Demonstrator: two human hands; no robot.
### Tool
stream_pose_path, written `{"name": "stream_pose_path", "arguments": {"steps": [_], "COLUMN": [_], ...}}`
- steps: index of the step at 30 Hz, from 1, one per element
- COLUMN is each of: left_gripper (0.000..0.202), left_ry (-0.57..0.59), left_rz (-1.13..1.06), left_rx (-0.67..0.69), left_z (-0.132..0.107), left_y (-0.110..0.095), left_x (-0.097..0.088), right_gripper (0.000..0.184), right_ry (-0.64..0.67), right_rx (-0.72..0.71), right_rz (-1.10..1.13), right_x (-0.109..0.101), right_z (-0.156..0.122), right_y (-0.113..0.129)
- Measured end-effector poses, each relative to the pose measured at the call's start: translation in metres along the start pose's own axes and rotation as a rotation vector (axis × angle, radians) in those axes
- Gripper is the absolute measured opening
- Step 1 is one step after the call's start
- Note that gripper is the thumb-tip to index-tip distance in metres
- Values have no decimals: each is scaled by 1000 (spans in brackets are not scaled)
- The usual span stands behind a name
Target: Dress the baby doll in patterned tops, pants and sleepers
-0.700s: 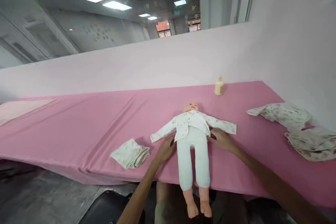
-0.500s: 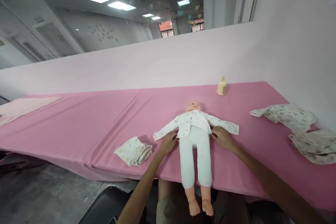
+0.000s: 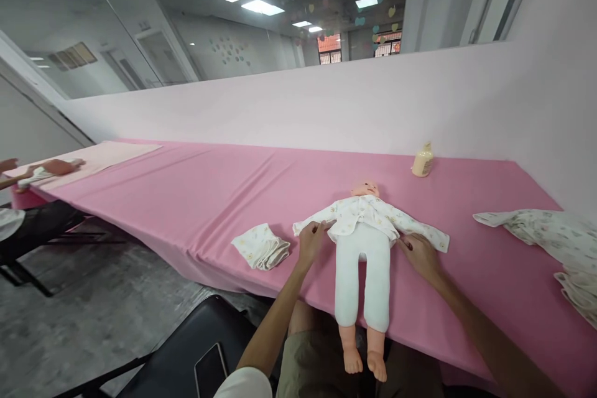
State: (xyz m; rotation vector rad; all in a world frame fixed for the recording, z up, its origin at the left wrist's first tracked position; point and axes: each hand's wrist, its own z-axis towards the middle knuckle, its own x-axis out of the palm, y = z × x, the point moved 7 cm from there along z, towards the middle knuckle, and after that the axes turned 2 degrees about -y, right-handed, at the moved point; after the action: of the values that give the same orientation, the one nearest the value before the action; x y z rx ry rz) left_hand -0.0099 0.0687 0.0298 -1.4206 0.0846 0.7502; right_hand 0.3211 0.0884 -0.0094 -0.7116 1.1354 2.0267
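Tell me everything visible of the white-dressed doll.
The plastic-looking baby doll in white clothes lies face up on the pink cloth-covered table, bare feet past the near edge. Its white patterned fabric jacket has long sleeves spread sideways; its pale trousers are plain. The left hand and right hand are at the jacket's lower sides.

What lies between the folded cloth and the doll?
In the head view, the left hand lies between the folded cloth and the doll, over the pink tablecloth.
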Motion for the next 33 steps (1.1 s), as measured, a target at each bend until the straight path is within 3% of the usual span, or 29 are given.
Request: {"name": "stream_pose_path", "arguments": {"steps": [3,6,9,12,15,18,22,26,29,33], "left_gripper": [30,30,23,17,16,24,34,36,35,52], "left_ry": [-79,-162,-35,61,56,7,-5,25,102,275], "left_rz": [263,734,1060,1102,947,628,240,51,-156,-297], "left_rx": [138,285,261,225,129,27,99,180,163,129], "left_z": [-22,-38,-41,-35,-27,-27,-44,-66,-79,-90], "left_y": [3,15,43,58,52,24,-42,-102,-128,-145], "left_x": [-43,-85,-104,-112,-122,-131,-126,-114,-106,-96], "right_gripper": [41,44,47,45,38,32,12,46,56,50], "right_ry": [-44,-89,-97,-107,-157,-162,-25,102,112,92], "right_rx": [10,3,-29,-71,-106,-146,-190,-256,-308,-312], "right_rz": [38,75,116,161,201,274,371,462,532,586], "right_x": [-6,-12,-14,-18,-30,-43,-51,-58,-68,-85], "right_z": [-5,-7,-6,-7,-13,-22,-24,-13,-7,-2], "right_y": [2,11,25,41,63,100,165,222,245,250]}}
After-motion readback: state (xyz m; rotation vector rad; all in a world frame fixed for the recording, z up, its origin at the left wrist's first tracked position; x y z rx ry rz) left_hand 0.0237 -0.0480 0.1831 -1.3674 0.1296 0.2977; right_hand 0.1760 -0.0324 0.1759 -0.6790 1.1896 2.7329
